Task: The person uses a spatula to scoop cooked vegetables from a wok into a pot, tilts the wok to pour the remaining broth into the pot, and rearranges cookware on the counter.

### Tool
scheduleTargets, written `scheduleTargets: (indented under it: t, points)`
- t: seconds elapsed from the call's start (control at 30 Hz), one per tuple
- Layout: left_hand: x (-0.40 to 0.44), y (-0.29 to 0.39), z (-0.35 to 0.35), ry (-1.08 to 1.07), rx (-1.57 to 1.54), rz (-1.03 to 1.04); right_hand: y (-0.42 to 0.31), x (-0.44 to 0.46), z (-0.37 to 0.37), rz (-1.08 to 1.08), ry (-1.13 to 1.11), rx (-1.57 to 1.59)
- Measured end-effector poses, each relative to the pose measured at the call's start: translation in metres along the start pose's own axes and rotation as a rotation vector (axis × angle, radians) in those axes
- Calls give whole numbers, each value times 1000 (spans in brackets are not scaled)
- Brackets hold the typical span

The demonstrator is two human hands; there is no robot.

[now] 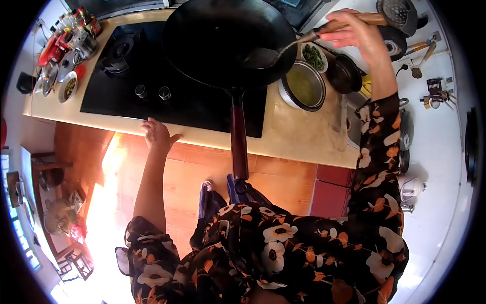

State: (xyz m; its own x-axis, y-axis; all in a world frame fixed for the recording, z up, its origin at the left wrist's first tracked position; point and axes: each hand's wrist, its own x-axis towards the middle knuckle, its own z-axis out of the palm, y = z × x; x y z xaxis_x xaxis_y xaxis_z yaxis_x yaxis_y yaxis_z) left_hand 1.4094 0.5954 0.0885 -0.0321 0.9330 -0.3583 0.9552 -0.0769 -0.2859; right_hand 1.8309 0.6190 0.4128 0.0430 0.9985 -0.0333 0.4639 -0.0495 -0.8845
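Observation:
My right hand [357, 38] is closed round the wooden handle of a ladle [304, 38]. The ladle's metal head [260, 58] is down inside a large black wok [217, 45], near its right side. That wok sits over the right part of a black glass hob [197, 109], its dark red handle [239, 137] pointing towards my body. At the counter's front edge, my left hand [156, 134] rests with fingers and thumb apart, holding nothing. What lies in the wok is too dark to make out.
Right of the wok stand a pot [304, 88] of yellowish liquid, a bowl of green vegetables [314, 57] and a dark pan [345, 73]. Seasoning bottles [76, 23], a metal pot [86, 45] and a bowl of chopped food [68, 90] occupy the left. Utensils [422, 61] hang on the right wall.

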Motion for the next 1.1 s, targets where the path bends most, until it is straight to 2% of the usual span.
scheduleTargets:
  t: [0.1, 0.2, 0.33, 0.53, 0.67, 0.73, 0.8, 0.83, 0.87, 0.93, 1.0, 1.03, 1.07, 1.1]
  points:
    - [0, -1, 0, -4, -11, -4, 30, 11, 8, 16, 45, 124]
    - [-1, -1, -3, -2, 2, -4, 97, 27, 72, -78, 197, 502]
    - [1, 0, -4, -20, 48, 6, 119, 31, 122, -112, 258, 788]
    - [5, 0, -4, -24, 59, 9, 113, 30, 131, -77, 286, 1175]
    - [5, -1, 2, -18, 46, 18, 98, -14, 88, -171, 272, 1244]
    - [10, 2, 10, 19, 42, -6, 87, -67, 51, -239, 364, 1099]
    - [3, 2, 0, 9, 44, 6, 84, -129, 17, -395, 408, 877]
    - [4, 2, 2, 16, 90, 9, 82, -160, -1, -485, 392, 716]
    - [11, 2, 10, 37, 197, 64, 74, -189, -8, -525, 468, 513]
    - [9, -1, 10, 65, 135, 102, 65, -233, -6, -530, 545, 49]
    - [6, 0, 2, -8, 83, 56, 66, -255, 13, -419, 513, -506]
    - [6, -3, 6, 16, -6, 51, 72, -258, 26, -499, 423, -660]
    - [7, -2, 7, 24, 3, 66, 70, -264, 38, -432, 384, -705]
    - [10, -2, 9, 39, 38, 65, 78, -266, 41, -460, 388, -700]
